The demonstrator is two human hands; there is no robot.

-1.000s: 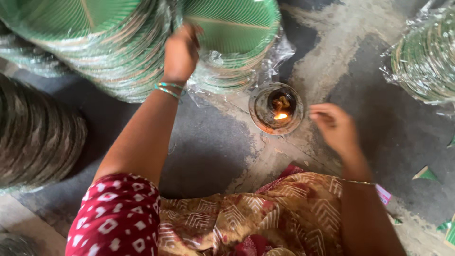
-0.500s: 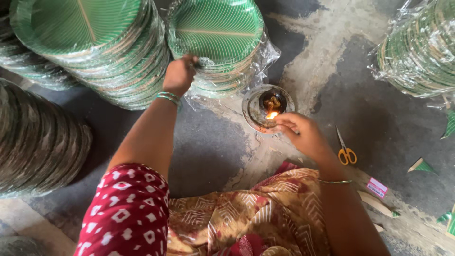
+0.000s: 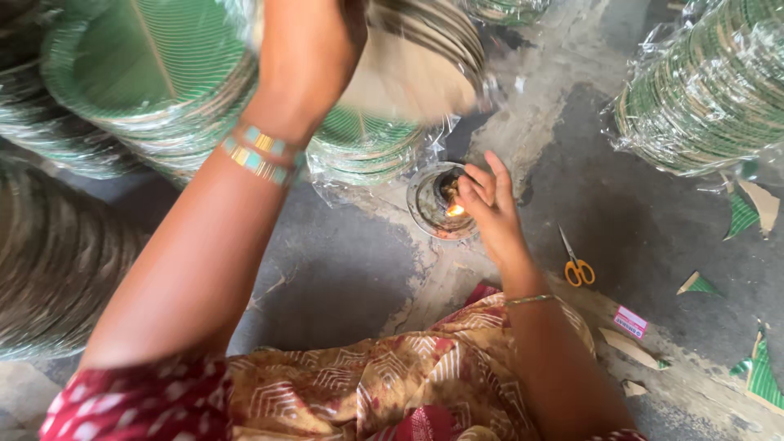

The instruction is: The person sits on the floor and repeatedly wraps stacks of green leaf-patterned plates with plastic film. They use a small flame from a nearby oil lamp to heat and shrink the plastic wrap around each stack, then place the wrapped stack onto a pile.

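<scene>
My left hand [image 3: 314,49] is raised at the top of the view and grips a plastic-wrapped stack of green paper plates [image 3: 408,73], which is tilted up and blurred. Its underside shows pale. My right hand [image 3: 490,204] reaches over a small round metal bowl [image 3: 429,208] on the floor, where a small flame burns. Its fingers are loosely spread beside the flame and hold nothing that I can see. More wrapped green plates [image 3: 359,151] lie just behind the bowl.
Tall stacks of green plates [image 3: 139,73] stand at the left, and another wrapped stack [image 3: 702,98] at the right. Yellow-handled scissors [image 3: 576,265] lie on the grey floor right of my hand, with green paper scraps [image 3: 698,286] and a small label [image 3: 630,322] nearby.
My left hand has lifted the wrapped plate stack up and tilted it toward me. My right hand has stayed close to the flame bowl, with the view now nearer.
</scene>
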